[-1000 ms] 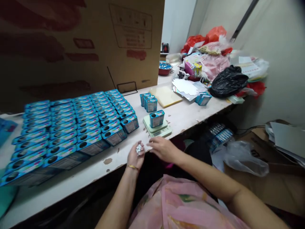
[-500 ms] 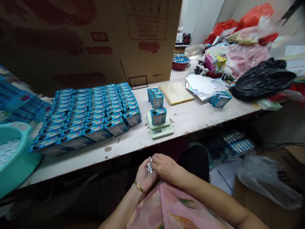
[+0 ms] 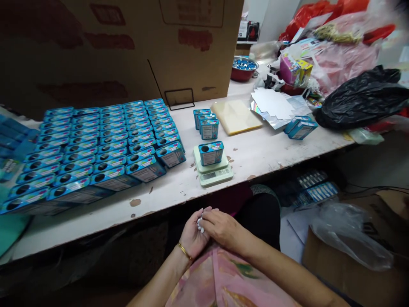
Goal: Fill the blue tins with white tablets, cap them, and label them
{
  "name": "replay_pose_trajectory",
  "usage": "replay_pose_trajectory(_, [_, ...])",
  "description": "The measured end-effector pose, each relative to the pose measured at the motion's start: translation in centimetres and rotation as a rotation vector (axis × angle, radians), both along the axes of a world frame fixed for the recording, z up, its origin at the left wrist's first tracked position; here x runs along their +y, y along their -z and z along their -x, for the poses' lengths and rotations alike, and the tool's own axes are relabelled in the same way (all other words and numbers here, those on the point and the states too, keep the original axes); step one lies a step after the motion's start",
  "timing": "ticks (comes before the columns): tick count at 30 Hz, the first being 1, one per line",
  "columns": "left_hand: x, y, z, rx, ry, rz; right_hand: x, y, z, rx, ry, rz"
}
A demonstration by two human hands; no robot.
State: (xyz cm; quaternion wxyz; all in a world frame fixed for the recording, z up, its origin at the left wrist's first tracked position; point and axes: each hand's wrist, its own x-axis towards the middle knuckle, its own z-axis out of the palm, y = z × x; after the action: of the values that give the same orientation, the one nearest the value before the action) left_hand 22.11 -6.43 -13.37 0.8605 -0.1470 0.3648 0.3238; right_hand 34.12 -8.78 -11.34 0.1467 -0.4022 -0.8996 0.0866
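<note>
Low in front of the table edge, my left hand [image 3: 192, 235] is cupped around several small white candy-like pellets [image 3: 200, 227]. My right hand [image 3: 223, 226] rests against it, fingers bent over the pellets and touching them. Whether any pellet is pinched in the right fingers is hidden. Beyond my hands, a blue box [image 3: 211, 153] with a dark oval on its top stands upright on a pale green scale [image 3: 211, 175]. Behind the scale is a small group of similar blue boxes [image 3: 209, 129].
Rows of blue boxes [image 3: 108, 145] fill the table's left side before a large carton [image 3: 128, 51]. A teal basin [image 3: 12, 232] shows at the left edge. Rightward lie a yellowish stack of sheets [image 3: 236, 117], white cards [image 3: 271, 104], a red bowl [image 3: 242, 75] and a black bag [image 3: 361, 100].
The view has shifted, so the box rows sit further left and the teal basin is mostly out of frame. My right fingers have moved slightly over the pellets, covering more of them.
</note>
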Motion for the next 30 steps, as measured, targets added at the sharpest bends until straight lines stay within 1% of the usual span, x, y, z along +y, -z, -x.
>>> replay_pose_trajectory(3, [0.1, 0.5, -0.1, -0.011, 0.028, 0.041, 0.0, 0.4, 0.3, 0.045, 0.008, 0.021])
replay_pose_trajectory(6, [0.1, 0.8, 0.2, -0.066, 0.033, 0.012, 0.1, 0.7, 0.5, 0.094, 0.029, 0.071])
replay_pose_trajectory(9, [0.1, 0.8, 0.4, -0.104, 0.016, -0.008, 0.4, 0.6, 0.6, 0.132, 0.059, 0.124])
replay_pose_trajectory(12, [0.2, 0.8, 0.6, -0.102, 0.004, -0.015, 0.7, 0.4, 0.6, 0.123, 0.052, 0.152])
replay_pose_trajectory(18, [0.2, 1.2, 0.6, -0.083, 0.032, -0.047, 0.6, 0.5, 0.7, 0.122, 0.043, 0.2])
replay_pose_trajectory(22, [0.1, 1.2, 0.4, -0.088, 0.032, -0.057, 0.5, 0.6, 0.6, 0.124, 0.049, 0.207])
replay_pose_trajectory(30, [0.1, 0.5, 0.2, -0.071, 0.02, -0.052, 0.4, 0.9, 0.5, 0.119, 0.053, 0.193])
